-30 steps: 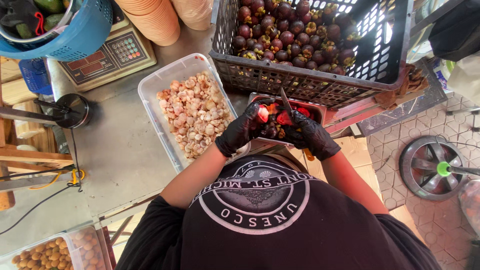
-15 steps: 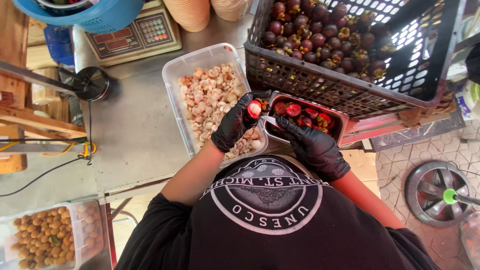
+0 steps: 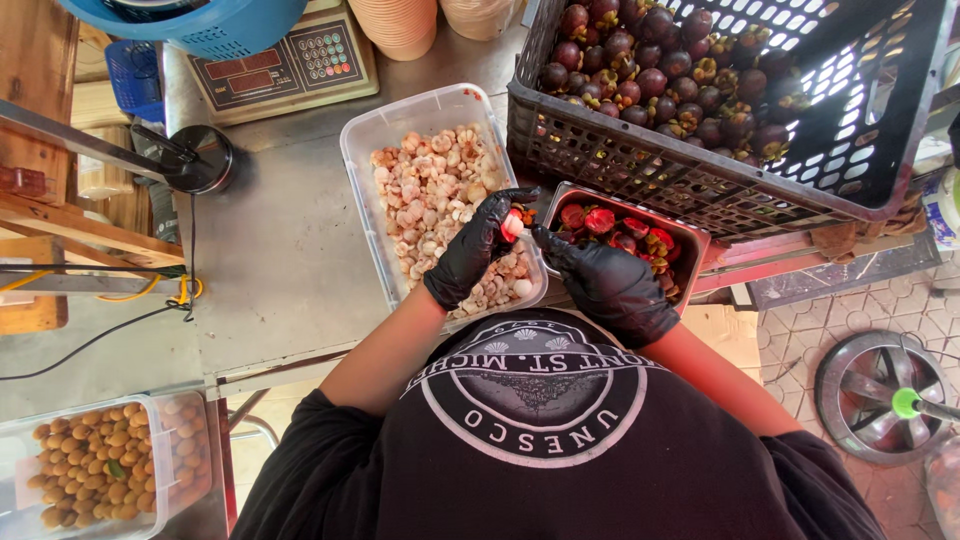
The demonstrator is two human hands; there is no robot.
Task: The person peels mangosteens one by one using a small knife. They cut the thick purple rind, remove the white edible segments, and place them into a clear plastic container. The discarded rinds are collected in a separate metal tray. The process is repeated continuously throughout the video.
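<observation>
Left hand (image 3: pixel 475 250), black-gloved: grip closed around a cut-open fruit (image 3: pixel 513 224), fingers wrapped over the rind, red flesh and a pale patch showing. The fruit sits above the near right corner of the clear tub (image 3: pixel 362 150). Its cut face appears turned toward the right hand; the piece is roundish and mostly covered, so no long axis can be told.

Right hand (image 3: pixel 610 285), black-gloved: fingertips reach toward the fruit from just beside it, at the left end of the metal tray (image 3: pixel 694 252). Whether this grip holds anything cannot be told.

Directly under and beyond the left hand, the clear tub holds pale peeled segments. Beyond the right hand, the tray holds red rinds. Further out behind the tray stands a black crate (image 3: pixel 880 150) of dark purple whole fruit.

All rest on a grey metal table (image 3: pixel 280 260), scuffed. Far left of the hands: a scale (image 3: pixel 285 65), a blue basket (image 3: pixel 190 25) and a round black lid (image 3: pixel 200 160). Near left, lower, a second tub (image 3: pixel 185 480) of small brown fruit. Right of the hands, patterned floor (image 3: pixel 800 330) and a fan (image 3: pixel 885 395).
</observation>
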